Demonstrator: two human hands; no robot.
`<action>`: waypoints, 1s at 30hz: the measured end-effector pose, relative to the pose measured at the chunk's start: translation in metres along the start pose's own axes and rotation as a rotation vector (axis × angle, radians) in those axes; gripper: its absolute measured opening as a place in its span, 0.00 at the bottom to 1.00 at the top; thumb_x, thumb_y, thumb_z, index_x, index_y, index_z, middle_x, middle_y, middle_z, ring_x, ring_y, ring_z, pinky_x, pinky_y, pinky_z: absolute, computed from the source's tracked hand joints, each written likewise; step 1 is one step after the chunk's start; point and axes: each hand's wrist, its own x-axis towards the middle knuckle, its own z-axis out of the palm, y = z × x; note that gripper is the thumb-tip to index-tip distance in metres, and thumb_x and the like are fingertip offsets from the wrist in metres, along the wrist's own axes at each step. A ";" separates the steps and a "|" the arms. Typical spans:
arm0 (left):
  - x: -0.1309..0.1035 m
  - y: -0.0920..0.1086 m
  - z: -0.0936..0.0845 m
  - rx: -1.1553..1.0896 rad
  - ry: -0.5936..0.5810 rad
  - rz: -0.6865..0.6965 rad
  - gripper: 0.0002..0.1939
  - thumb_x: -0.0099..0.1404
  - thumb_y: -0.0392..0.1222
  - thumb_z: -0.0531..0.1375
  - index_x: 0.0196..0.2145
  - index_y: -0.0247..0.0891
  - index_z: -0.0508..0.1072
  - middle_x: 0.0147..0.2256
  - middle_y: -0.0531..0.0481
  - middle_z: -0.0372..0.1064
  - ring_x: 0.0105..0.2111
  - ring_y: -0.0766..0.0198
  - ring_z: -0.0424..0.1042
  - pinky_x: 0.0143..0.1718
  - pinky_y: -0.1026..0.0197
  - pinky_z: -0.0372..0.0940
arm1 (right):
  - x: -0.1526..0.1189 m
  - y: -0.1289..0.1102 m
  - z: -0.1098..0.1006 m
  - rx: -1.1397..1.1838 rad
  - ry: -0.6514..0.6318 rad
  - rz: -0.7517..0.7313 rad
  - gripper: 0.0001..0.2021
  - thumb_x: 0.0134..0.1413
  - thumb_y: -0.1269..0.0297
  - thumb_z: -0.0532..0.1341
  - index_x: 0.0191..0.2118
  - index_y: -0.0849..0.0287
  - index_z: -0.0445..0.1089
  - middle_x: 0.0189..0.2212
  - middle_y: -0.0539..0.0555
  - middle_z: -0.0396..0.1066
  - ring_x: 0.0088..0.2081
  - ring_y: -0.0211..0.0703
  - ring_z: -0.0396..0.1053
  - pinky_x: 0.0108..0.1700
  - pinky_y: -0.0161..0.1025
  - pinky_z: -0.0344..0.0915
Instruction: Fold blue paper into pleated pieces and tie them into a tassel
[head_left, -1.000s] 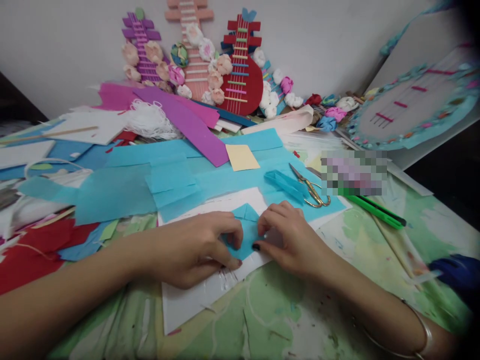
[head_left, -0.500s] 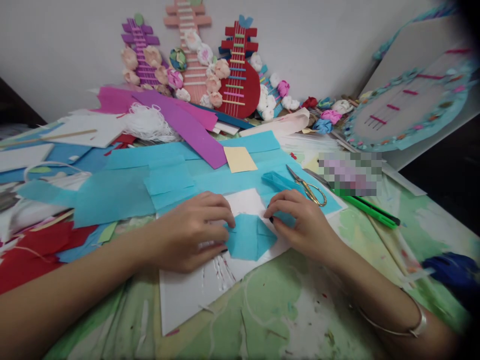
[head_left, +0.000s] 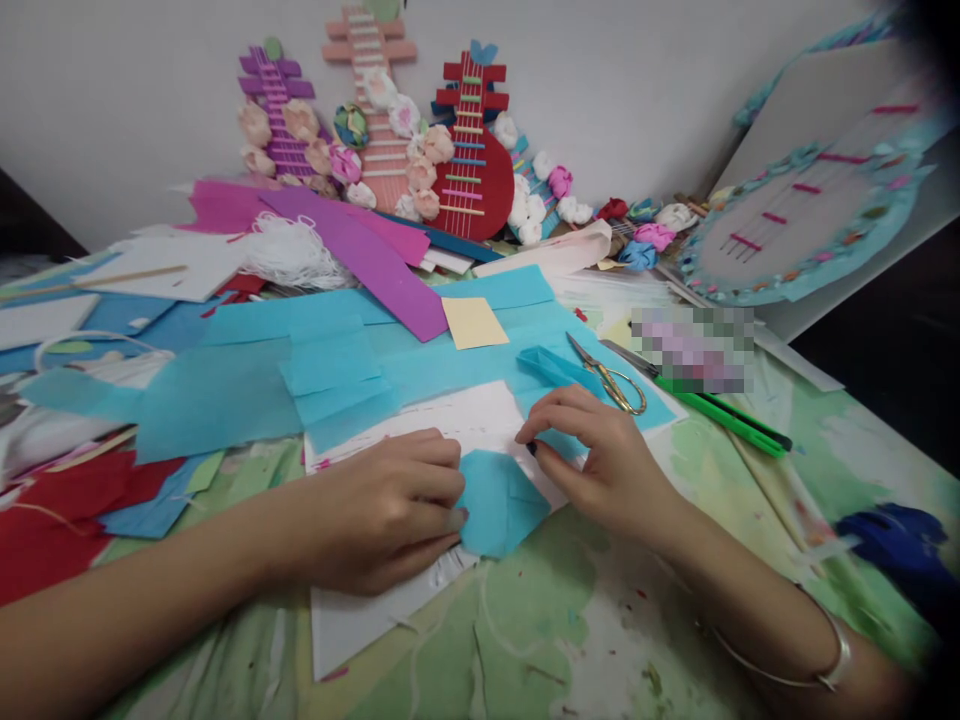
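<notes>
A small folded piece of light blue crepe paper (head_left: pixel 499 505) lies over a white board (head_left: pixel 367 625), its lower end reaching past the board's edge. Closed at the paper's left edge, my left hand (head_left: pixel 397 510) pinches it between thumb and fingers. My right hand (head_left: pixel 581 455) hovers just above the paper's upper right side. Its thumb and forefinger tips come together, and whatever may be between them is too small to make out. Wide sheets of light blue crepe paper (head_left: pixel 405 365) spread behind both hands.
Gold-handled scissors (head_left: pixel 619 385) and a green utility knife (head_left: pixel 735 420) lie beyond my right hand. A cream paper square (head_left: pixel 475 323) and a purple strip (head_left: pixel 375 270) rest on the blue sheets. Decorated paper instruments, including a red one (head_left: pixel 480 180), lean against the wall.
The small blue paper has shifted toward me, over the board's near edge. My left hand has come down with it and its fingers have closed. My right thumb and forefinger have drawn together.
</notes>
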 end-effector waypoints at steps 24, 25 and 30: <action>-0.007 -0.018 0.000 -0.179 0.051 -0.046 0.03 0.60 0.38 0.63 0.33 0.36 0.74 0.28 0.47 0.68 0.32 0.61 0.64 0.36 0.56 0.60 | -0.003 -0.005 -0.004 -0.047 -0.383 -0.336 0.01 0.53 0.70 0.62 0.31 0.60 0.70 0.40 0.55 0.67 0.45 0.46 0.58 0.46 0.46 0.56; -0.008 -0.019 0.001 -0.190 0.054 -0.051 0.05 0.59 0.39 0.64 0.33 0.36 0.74 0.28 0.47 0.68 0.31 0.62 0.64 0.36 0.56 0.60 | -0.003 -0.005 -0.004 -0.041 -0.376 -0.348 0.02 0.53 0.70 0.62 0.31 0.60 0.71 0.40 0.55 0.68 0.45 0.45 0.59 0.46 0.46 0.56; -0.009 -0.021 0.001 -0.169 0.069 -0.067 0.10 0.58 0.44 0.65 0.36 0.37 0.72 0.31 0.47 0.69 0.32 0.62 0.65 0.39 0.55 0.60 | -0.002 -0.006 -0.004 0.027 -0.305 -0.355 0.04 0.55 0.71 0.60 0.31 0.60 0.72 0.37 0.54 0.69 0.42 0.43 0.60 0.45 0.46 0.58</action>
